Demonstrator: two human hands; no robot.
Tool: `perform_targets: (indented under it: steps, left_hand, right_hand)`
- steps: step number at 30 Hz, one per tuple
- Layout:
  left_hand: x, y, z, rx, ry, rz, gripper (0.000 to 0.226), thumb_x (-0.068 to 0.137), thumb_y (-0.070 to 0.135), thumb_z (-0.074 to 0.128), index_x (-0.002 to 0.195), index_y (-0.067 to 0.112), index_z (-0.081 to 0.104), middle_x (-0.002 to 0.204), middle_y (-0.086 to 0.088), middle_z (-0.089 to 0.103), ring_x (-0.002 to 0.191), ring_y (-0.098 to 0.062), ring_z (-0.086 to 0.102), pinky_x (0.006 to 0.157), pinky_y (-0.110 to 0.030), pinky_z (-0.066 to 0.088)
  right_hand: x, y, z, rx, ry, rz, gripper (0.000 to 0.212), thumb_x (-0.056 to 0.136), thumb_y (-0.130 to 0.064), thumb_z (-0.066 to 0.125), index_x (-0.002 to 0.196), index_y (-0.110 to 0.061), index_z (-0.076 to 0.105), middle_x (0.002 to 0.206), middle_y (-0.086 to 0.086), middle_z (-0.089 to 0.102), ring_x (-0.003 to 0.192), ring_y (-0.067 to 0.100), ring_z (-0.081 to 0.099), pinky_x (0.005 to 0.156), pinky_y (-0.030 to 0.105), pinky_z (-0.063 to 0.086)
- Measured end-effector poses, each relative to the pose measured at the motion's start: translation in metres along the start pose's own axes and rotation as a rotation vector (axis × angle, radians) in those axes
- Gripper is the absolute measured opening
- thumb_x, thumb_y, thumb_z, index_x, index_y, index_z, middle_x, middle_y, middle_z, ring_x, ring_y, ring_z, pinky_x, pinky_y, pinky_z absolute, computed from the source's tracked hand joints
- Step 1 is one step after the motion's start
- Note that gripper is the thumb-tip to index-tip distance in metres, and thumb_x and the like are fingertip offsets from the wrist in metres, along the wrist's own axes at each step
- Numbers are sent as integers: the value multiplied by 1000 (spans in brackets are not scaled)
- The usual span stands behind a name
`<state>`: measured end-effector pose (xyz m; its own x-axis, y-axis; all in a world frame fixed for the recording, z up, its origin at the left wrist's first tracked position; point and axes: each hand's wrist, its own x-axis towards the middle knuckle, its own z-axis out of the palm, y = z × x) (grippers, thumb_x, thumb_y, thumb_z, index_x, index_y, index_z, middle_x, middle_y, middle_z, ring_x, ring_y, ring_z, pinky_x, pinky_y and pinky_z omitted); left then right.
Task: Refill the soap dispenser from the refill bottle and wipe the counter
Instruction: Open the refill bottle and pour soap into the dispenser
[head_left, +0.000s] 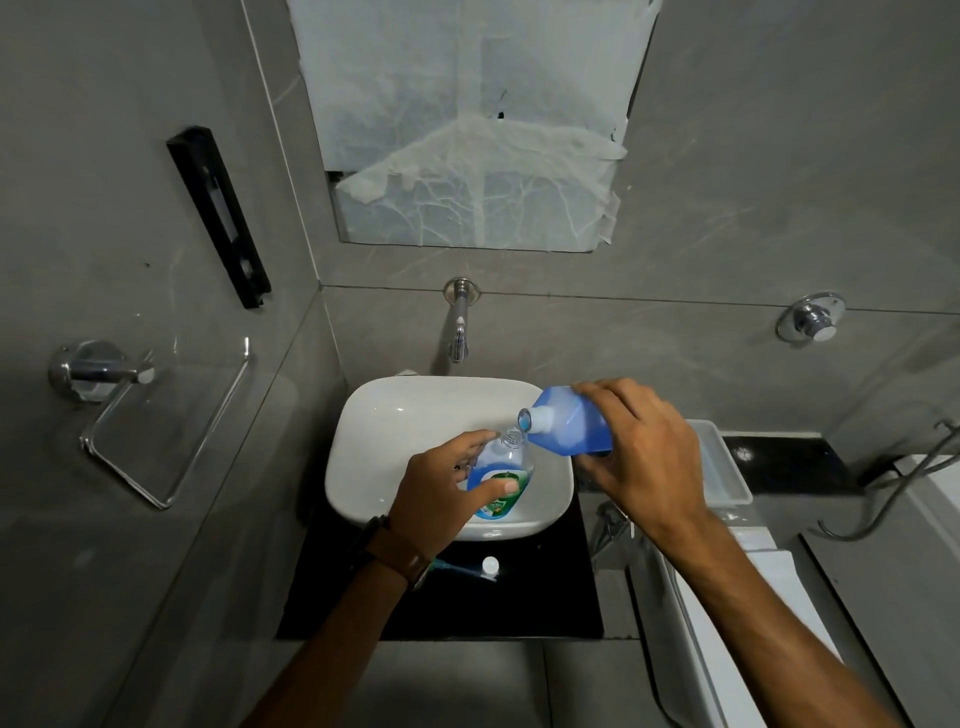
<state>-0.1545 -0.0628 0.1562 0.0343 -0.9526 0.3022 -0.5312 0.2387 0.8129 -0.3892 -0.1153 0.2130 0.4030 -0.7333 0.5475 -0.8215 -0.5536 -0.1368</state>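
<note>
Soap dispenser and refill are both over the white ceramic basin (410, 415), largest thing at centre, on the black stone counter (545, 597); at two o'clock the right hand (641, 449) grips the tilted blue plastic refill bottle (571, 423), its open mouth just above and beside the neck of the clear soap dispenser bottle (506, 467), which the left hand (441, 491) holds upright inside the basin; pouring well, I judge, means bringing the spout right over the neck and tipping slowly; at six o'clock a small white cap (490, 564) lies on the counter; the dispenser's green label cannot be read.
</note>
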Motion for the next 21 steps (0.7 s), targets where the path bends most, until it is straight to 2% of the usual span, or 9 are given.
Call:
perform_targets:
  steps: [5, 9, 13, 18, 21]
  left_hand:
    - [-1, 1, -2, 20, 5, 5, 65, 72, 45, 72, 126, 10, 63, 119, -3, 70, 98, -2, 62, 77, 2, 45]
    - [-1, 1, -1, 22, 13, 2, 59, 74, 32, 80, 125, 8, 63, 118, -4, 70, 98, -1, 61, 74, 3, 44]
    - [-2, 1, -1, 23, 15, 1, 58, 74, 29, 81, 126, 8, 63, 118, -4, 70, 97, -1, 60, 73, 4, 43]
    - [-2, -2, 0, -8, 13, -20, 60, 75, 32, 80, 127, 11, 62, 119, -1, 70, 99, -3, 63, 78, -4, 50]
    - [-2, -2, 0, -16, 20, -32, 60, 74, 32, 81, 126, 10, 63, 116, 3, 69, 97, -2, 63, 76, -2, 48]
  right_hand:
    - [1, -1, 1, 1, 14, -14, 68, 66, -22, 89, 129, -21, 63, 119, 1, 66, 101, 28, 63, 81, 41, 55]
    - [2, -1, 1, 1, 19, -25, 72, 63, -19, 91, 129, -20, 62, 118, 3, 67, 103, 29, 63, 85, 44, 55]
    - [3, -2, -1, -3, 29, -42, 71, 63, -17, 91, 128, -18, 63, 118, 5, 67, 104, 31, 64, 88, 45, 54]
    - [6, -6, -5, -23, 55, -62, 68, 62, -13, 88, 126, -16, 67, 116, 6, 68, 102, 31, 62, 87, 41, 51]
    - [7, -7, -5, -30, 53, -65, 68, 62, -13, 88, 127, -16, 67, 116, 6, 68, 102, 31, 62, 87, 40, 51]
